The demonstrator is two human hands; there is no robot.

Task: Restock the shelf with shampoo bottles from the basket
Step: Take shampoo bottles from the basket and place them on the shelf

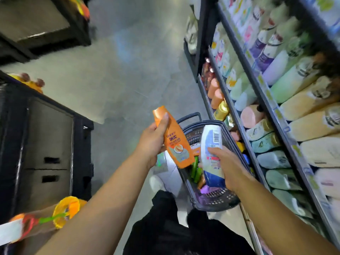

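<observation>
Left to right: I see my left hand (151,142) curled round an orange bottle (176,144) and my right hand (227,169) gripping a white-and-blue bottle (211,142) above the basket (217,203). More bottles remain inside. Neither held bottle has reached the shelf (265,102).

The orange shampoo bottle (177,144) in my left grip (152,142) is glossy plastic, like the white-and-blue bottle (211,140) in my right grip (227,167); the basket (217,203) is matt perforated plastic.

Orange bottle (177,142), white-blue bottle (211,144) — above basket (213,206)
</observation>
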